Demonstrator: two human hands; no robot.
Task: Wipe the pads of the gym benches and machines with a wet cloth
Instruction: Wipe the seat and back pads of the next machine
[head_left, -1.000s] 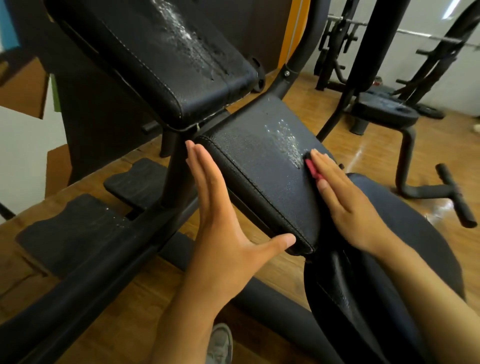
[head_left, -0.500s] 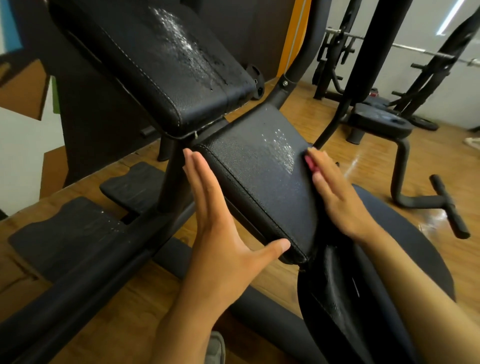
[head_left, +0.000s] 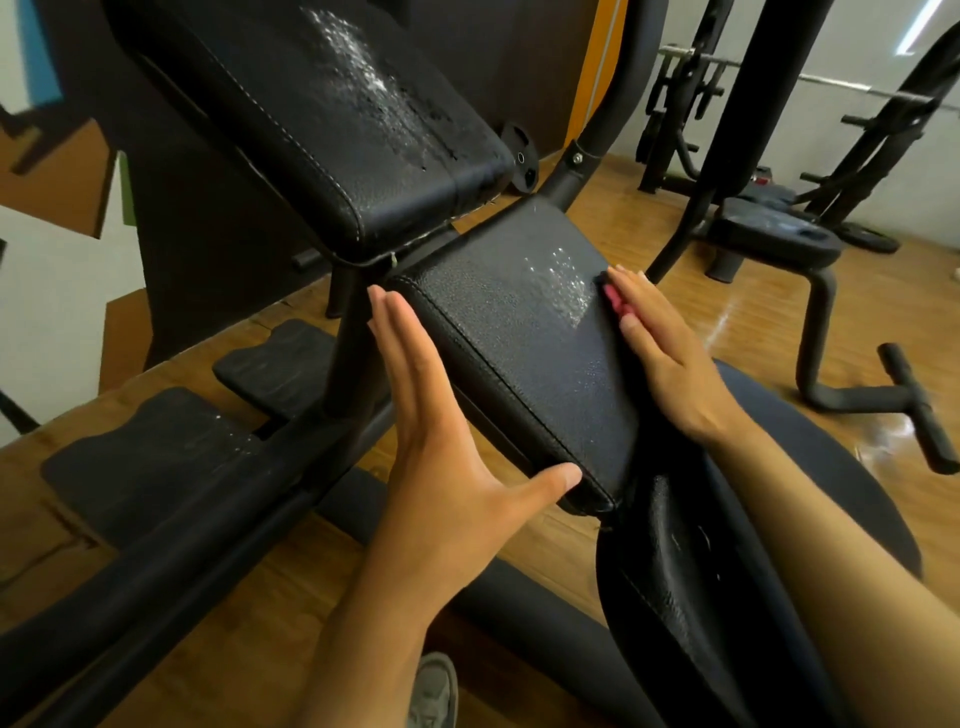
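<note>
A black seat pad (head_left: 524, 343) slopes down toward me, with wet droplets near its far right corner. My left hand (head_left: 441, 436) lies flat against the pad's left side, thumb hooked under the front corner. My right hand (head_left: 670, 358) presses a red cloth (head_left: 615, 301) against the pad's right edge; only a sliver of cloth shows under the fingers. Above it sits a larger black back pad (head_left: 332, 114) with a wet streak down its middle. A third black pad (head_left: 675, 597) hangs below my right forearm.
Black frame tubes (head_left: 171, 545) and rubber floor mats (head_left: 150, 457) lie at left on the wooden floor. Another bench with a black seat (head_left: 779, 239) and a T-shaped foot (head_left: 914, 410) stands at right. Weight racks (head_left: 685, 104) line the far wall. My shoe (head_left: 431, 691) shows at the bottom.
Both hands stay on the seat pad's sides. The right hand with the cloth has shifted slightly along the right edge; the view has drifted a little.
</note>
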